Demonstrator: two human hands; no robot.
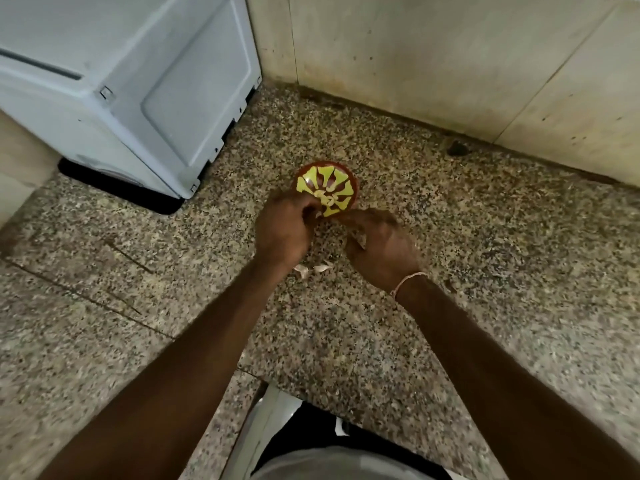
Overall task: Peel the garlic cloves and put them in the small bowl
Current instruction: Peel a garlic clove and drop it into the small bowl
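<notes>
Two hands meet at the small bowl's (326, 190) near rim: left hand (282, 230) curled, pinching a pale garlic piece (318, 214); right hand's (379, 245) grasp unclear through blur. Loose cloves (313, 269) lie beneath. Speckled counter (485, 254) stretches free rightward.

Dim, soft light; motion-blurred, edges bent by wide-angle.

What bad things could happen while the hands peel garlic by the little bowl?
The left hand and right hand work right at the rim of the small red bowl with the yellow pattern, so they might knock it. A peeled clove might miss the bowl. The pale garlic pieces near the left wrist might get brushed across the speckled stone counter.
</notes>
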